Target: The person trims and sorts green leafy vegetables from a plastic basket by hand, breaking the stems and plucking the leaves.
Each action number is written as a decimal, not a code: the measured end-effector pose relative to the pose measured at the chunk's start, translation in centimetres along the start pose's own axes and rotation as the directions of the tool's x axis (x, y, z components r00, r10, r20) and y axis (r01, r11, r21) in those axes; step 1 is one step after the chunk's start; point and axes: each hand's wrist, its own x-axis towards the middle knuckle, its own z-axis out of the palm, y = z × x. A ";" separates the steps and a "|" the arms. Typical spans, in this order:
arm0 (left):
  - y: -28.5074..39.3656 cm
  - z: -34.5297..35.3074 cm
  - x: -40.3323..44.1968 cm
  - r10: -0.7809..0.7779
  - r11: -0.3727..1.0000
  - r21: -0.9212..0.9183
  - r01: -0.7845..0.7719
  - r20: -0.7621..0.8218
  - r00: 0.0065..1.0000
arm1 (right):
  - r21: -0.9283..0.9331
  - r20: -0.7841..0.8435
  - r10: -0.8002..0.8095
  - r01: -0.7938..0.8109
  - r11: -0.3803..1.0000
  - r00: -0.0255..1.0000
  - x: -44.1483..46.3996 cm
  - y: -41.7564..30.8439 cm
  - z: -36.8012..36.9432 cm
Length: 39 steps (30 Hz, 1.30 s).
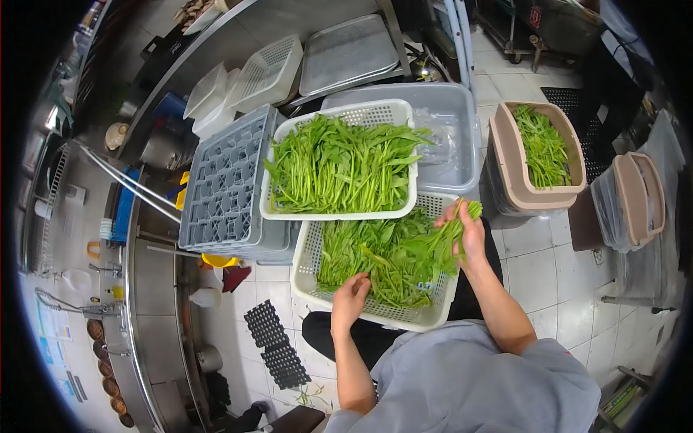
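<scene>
A white plastic basket [303,270] in front of me holds loose leafy greens [346,249] that look like water spinach. My right hand [471,238] is closed round a bunch of these greens, raised over the basket's right side with cut stem ends sticking up past the fingers. Low at the basket's near left, my left hand [351,297] has its fingers curled together at the edge of the pile, pinching some leaves. A second white basket [339,215], piled with long-stemmed greens [343,162], sits just beyond and overlaps the first one's far rim.
Grey glass racks [224,180] stand at the left of the baskets, and a grey tub [455,155] with clear plastic lies behind. To the right is a beige-rimmed bin [502,159] of greens. A person [613,86] stands at the far right. Black mats [274,343] lie on the tiles.
</scene>
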 end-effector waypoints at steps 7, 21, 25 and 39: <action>1.1 3.7 1.5 0.012 0.933 0.359 -0.032 0.058 0.998 | 0.060 -0.108 0.137 -0.131 0.990 0.985 0.1 -0.1 -1.7; 3.2 -2.3 -1.9 0.254 0.896 0.424 -0.133 -0.242 0.936 | -0.272 -0.035 -0.004 -0.006 0.962 0.999 -1.0 -2.8 -0.2; 5.4 -6.0 -4.8 0.295 0.902 0.405 -0.151 -0.321 0.900 | -0.680 0.100 -0.068 0.118 0.723 0.993 -2.1 -2.5 3.2; 9.3 -4.7 -6.1 0.468 0.805 0.532 -0.261 -0.301 0.831 | -0.478 0.790 0.429 0.878 -0.017 0.439 -5.0 2.3 9.5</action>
